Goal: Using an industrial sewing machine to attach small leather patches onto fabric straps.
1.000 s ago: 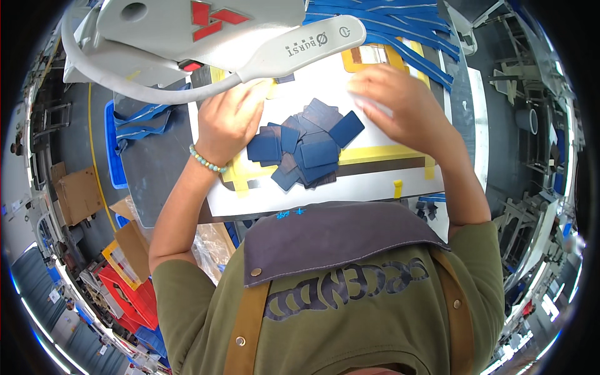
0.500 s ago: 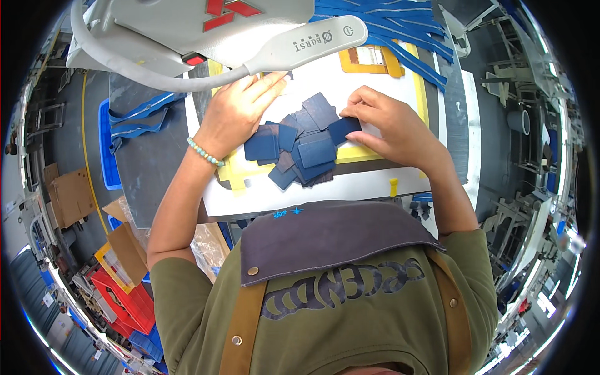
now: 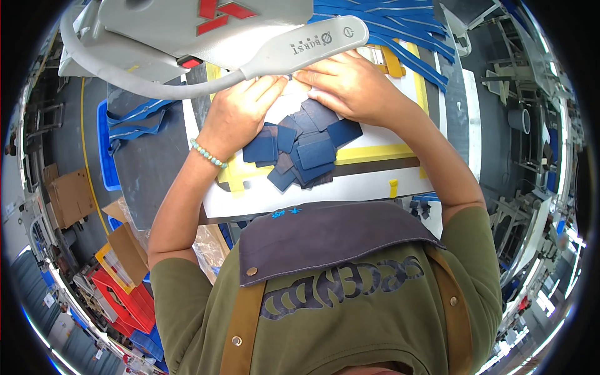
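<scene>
My left hand (image 3: 242,107), wearing a beaded bracelet (image 3: 208,154), is under the sewing machine (image 3: 187,31). Its fingers are pressed together and the tips meet something small that I cannot make out. My right hand (image 3: 353,90) comes in from the other side, fingertips close to the left ones. The grey lamp (image 3: 306,47) covers part of its fingers; what they pinch, if anything, is hidden. Just below both hands lies a loose pile of small dark blue squares (image 3: 315,152), some showing a brownish face. One blue square (image 3: 344,132) lies at the pile's right.
Blue zipper strips (image 3: 394,25) hang over the far table edge, more (image 3: 137,122) at the left. Yellow tape (image 3: 375,152) borders the white work surface. A yellow frame (image 3: 392,62) lies behind my right hand. Cardboard (image 3: 70,197) and a red crate (image 3: 125,300) stand lower left.
My right hand has left the blue square at the pile's right and moved up and left to beside my left hand. My left fingers have drawn in. The pile stays put.
</scene>
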`<control>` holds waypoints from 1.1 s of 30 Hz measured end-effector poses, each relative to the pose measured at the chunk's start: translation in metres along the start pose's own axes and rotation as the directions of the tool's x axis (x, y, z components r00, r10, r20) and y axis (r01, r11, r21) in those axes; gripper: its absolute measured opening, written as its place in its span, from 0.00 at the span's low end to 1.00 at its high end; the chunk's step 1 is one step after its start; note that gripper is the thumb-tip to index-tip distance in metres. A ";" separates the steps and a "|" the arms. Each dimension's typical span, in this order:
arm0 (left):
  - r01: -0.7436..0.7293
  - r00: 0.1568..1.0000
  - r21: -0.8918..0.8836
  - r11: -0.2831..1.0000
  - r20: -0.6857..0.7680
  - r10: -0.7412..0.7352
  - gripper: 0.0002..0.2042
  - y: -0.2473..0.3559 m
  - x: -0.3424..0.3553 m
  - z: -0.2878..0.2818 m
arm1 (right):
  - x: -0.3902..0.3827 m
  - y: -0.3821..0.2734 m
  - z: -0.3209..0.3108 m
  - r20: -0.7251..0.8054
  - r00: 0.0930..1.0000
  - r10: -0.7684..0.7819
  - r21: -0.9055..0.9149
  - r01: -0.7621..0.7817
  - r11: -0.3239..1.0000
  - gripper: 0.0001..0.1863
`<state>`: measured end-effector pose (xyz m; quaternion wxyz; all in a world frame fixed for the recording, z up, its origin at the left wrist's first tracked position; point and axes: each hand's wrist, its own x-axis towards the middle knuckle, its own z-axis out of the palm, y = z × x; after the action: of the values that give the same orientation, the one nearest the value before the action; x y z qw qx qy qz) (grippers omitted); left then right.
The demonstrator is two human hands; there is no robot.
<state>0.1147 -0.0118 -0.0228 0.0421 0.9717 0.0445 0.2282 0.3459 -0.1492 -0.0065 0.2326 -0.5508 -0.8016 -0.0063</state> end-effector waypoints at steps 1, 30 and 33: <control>0.002 1.000 0.003 1.000 -0.006 -0.002 0.15 0.000 -0.001 0.001 | -0.001 0.003 0.003 0.004 1.000 -0.002 0.002 0.002 1.000 0.17; 0.023 0.998 -0.085 0.996 -0.049 -0.028 0.17 -0.006 -0.006 0.006 | 0.012 0.014 0.022 -0.114 0.983 -0.146 -0.003 0.147 0.989 0.13; 0.004 0.998 -0.063 0.998 -0.070 -0.008 0.17 -0.007 -0.006 0.004 | 0.012 0.014 0.025 -0.129 0.984 -0.121 0.010 0.123 0.992 0.13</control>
<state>0.1109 -0.0058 -0.0296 0.0717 0.9612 0.0416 0.2632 0.3460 -0.1268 -0.0279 0.2878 -0.4971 -0.8171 -0.0488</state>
